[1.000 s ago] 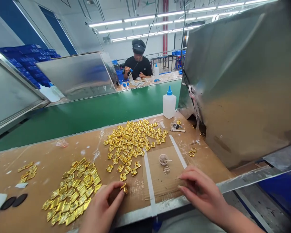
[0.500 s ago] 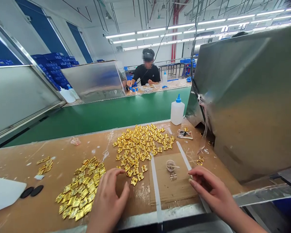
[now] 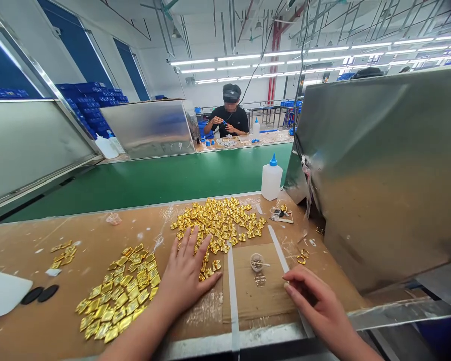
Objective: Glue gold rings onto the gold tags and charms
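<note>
My left hand (image 3: 188, 271) lies spread and palm down over the near part of a heap of small shiny gold pieces (image 3: 221, 215). Its fingers reach onto the heap, and the pieces beneath the palm are hidden. Left of that wrist is a second group of flatter gold pieces (image 3: 120, 296). My right hand (image 3: 315, 303) hovers by the right edge of a cardboard pad (image 3: 244, 301), its fingers curled and the thumb slightly apart, with nothing visible between them. On the pad stands a small clear cup (image 3: 256, 261) with a white stick in it.
A white bottle with blue cap (image 3: 271, 180) stands at the back edge, before a green belt (image 3: 154, 178). Gold rings (image 3: 302, 256) lie at right, beside a tall metal panel (image 3: 391, 190). Black discs (image 3: 47, 293) lie at left. Another person (image 3: 229, 118) works opposite.
My left hand has let go of a small gold piece, opened, and moved forward flat over the heap. My right hand has stayed by the pad, its fingertips drawing a little closer.
</note>
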`<state>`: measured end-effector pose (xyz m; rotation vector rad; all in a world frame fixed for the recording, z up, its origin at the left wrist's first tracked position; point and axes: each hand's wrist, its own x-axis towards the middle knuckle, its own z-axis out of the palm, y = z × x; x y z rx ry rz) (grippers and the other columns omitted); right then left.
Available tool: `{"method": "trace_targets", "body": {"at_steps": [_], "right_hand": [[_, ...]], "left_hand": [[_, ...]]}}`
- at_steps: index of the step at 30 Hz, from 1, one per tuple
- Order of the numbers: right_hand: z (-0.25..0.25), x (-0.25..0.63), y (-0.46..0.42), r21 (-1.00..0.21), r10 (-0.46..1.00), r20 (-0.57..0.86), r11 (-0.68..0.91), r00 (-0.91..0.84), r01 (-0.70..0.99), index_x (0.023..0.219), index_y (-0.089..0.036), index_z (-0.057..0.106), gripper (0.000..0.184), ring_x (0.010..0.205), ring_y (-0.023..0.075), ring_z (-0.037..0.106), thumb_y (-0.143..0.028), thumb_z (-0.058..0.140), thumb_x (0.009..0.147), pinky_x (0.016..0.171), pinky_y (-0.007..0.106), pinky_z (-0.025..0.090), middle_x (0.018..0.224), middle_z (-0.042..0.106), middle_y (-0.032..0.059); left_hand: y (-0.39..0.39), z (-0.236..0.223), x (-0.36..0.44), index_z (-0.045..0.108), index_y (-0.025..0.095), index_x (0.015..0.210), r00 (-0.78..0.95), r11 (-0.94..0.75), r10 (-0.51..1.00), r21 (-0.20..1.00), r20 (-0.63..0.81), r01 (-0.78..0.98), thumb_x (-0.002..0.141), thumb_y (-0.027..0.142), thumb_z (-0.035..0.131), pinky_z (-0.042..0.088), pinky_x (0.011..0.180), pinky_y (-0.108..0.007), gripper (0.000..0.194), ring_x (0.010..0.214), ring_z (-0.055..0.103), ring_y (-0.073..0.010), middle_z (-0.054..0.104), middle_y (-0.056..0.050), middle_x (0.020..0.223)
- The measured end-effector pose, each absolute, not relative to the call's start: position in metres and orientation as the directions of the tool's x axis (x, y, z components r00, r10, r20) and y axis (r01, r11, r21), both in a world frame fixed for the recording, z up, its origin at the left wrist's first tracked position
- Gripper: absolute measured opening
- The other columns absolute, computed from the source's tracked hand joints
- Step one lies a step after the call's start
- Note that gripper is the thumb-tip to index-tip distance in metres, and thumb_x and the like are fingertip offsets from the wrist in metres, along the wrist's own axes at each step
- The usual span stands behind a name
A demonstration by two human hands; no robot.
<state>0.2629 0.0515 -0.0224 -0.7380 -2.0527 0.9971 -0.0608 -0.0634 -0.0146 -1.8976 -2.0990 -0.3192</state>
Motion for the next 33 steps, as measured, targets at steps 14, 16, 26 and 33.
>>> {"method": "trace_targets", "body": {"at_steps": [14, 16, 26, 33], "right_hand": [[-0.026, 0.266, 0.050, -0.810, 0.701, 0.364, 0.564, -0.613, 0.163, 0.105, -0.023, 0.068, 0.018, 0.078, 0.0176, 0.065, -0.031, 0.052, 0.105, 0.069, 0.026, 0.052, 0.089, 0.066, 0.0034], [-0.025, 0.265, 0.050, -0.804, 0.695, 0.376, 0.573, -0.612, 0.157, 0.104, -0.022, 0.067, 0.018, 0.076, 0.0168, 0.064, -0.031, 0.052, 0.105, 0.068, 0.026, 0.051, 0.086, 0.065, 0.0028], [-0.024, 0.264, 0.049, -0.786, 0.706, 0.410, 0.595, -0.578, 0.169, 0.100, -0.022, 0.068, 0.016, 0.073, 0.0172, 0.066, -0.027, 0.053, 0.102, 0.065, 0.025, 0.053, 0.084, 0.066, 0.0034], [-0.023, 0.264, 0.051, -0.748, 0.700, 0.445, 0.633, -0.559, 0.197, 0.097, -0.023, 0.071, 0.016, 0.076, 0.0177, 0.071, -0.030, 0.056, 0.101, 0.068, 0.023, 0.057, 0.085, 0.072, 0.0037]], "left_hand": [[-0.003, -0.003, -0.125, 0.044, 0.023, 0.154, 0.043, -0.016, 0.952, -0.092, 0.302, 0.996, 0.094, 0.059, 0.060, 0.024, 0.124, -0.064, 0.071, 0.153, 0.035, -0.0407, 0.041, -0.020, 0.166], [0.003, -0.001, -0.132, 0.046, 0.023, 0.153, 0.065, -0.038, 0.954, -0.097, 0.293, 0.995, 0.094, 0.059, 0.060, 0.025, 0.124, -0.063, 0.070, 0.154, 0.035, -0.0400, 0.043, -0.020, 0.165], [0.017, 0.018, -0.127, 0.048, 0.021, 0.153, 0.207, -0.184, 0.938, -0.106, 0.278, 0.977, 0.090, 0.059, 0.063, 0.024, 0.124, -0.065, 0.075, 0.151, 0.038, -0.0416, 0.046, -0.020, 0.162], [0.041, 0.006, -0.065, 0.045, 0.025, 0.156, 0.257, -0.243, 0.930, -0.084, 0.264, 0.966, 0.090, 0.062, 0.065, 0.019, 0.126, -0.062, 0.079, 0.155, 0.031, -0.0395, 0.039, -0.017, 0.168]]}}
